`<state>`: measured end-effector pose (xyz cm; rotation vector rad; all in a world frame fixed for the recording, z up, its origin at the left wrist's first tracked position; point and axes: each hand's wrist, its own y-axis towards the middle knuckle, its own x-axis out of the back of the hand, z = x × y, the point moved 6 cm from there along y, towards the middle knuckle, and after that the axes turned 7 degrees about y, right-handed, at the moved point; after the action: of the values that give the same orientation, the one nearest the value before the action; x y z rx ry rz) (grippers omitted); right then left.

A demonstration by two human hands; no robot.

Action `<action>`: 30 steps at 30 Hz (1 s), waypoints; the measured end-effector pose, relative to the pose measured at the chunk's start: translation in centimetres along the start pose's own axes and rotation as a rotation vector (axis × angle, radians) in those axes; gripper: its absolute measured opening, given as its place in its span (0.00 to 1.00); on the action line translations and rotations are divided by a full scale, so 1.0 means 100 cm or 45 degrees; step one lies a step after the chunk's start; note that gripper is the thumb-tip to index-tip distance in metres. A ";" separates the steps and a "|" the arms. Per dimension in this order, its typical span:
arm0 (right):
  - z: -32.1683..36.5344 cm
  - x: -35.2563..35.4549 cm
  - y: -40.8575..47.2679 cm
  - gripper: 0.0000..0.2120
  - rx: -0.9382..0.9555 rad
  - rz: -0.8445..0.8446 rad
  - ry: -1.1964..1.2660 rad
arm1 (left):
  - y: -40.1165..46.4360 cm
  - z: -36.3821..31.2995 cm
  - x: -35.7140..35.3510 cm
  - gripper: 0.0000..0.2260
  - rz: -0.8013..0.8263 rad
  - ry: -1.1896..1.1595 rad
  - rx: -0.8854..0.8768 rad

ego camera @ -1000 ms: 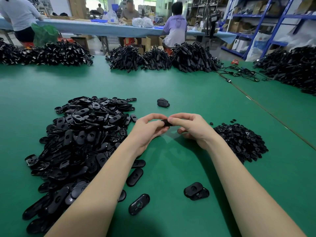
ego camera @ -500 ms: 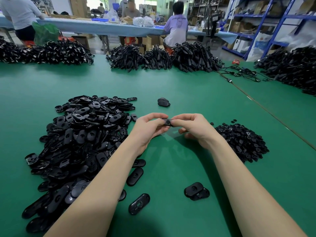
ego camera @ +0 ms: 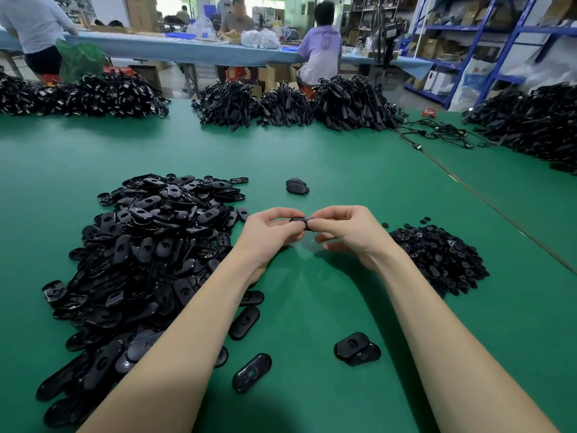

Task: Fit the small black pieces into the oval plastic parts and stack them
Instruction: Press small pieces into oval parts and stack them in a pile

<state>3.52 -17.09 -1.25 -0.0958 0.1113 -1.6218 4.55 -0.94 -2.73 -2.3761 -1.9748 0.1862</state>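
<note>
The glossy black oval plastic part (ego camera: 300, 221) sits edge-on between both hands, lifted just above the green felt tabletop (ego camera: 312, 157) near the middle of the scene. The left hand (ego camera: 271, 234) pinches its left end with thumb and forefinger curled round it, and the right hand (ego camera: 346, 233) pinches the right end the same way. It looks light, thin, stiff and rather slick, so I would hold it by the narrow ends as here, leaving the centre hole free. Whether a small black piece is already seated in it I cannot tell; the fingers (ego camera: 315, 225) cover most of it.

At nine o'clock from the hands lies the big heap of loose black oval shells (ego camera: 146, 254); at three o'clock, the smaller mound of tiny black inserts (ego camera: 437, 257), too fine to make out singly. A short stack of finished ovals (ego camera: 296, 185) rests at twelve o'clock, and another pair of stacked ovals (ego camera: 357, 348) at five o'clock. Both forearms hide part of the heap's near edge.
</note>
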 end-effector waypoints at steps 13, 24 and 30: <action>0.002 -0.003 -0.003 0.05 0.038 0.029 0.113 | 0.002 0.003 0.000 0.06 0.009 0.052 -0.035; -0.001 -0.004 -0.003 0.05 0.069 0.020 0.037 | 0.003 0.003 0.003 0.06 0.009 0.138 -0.044; -0.007 -0.005 -0.002 0.06 0.070 0.001 0.050 | 0.003 0.003 0.001 0.06 -0.015 0.223 -0.077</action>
<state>3.30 -16.62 -1.91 -0.0217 0.0966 -1.6249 4.82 -0.90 -3.03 -2.3258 -1.9398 -0.0804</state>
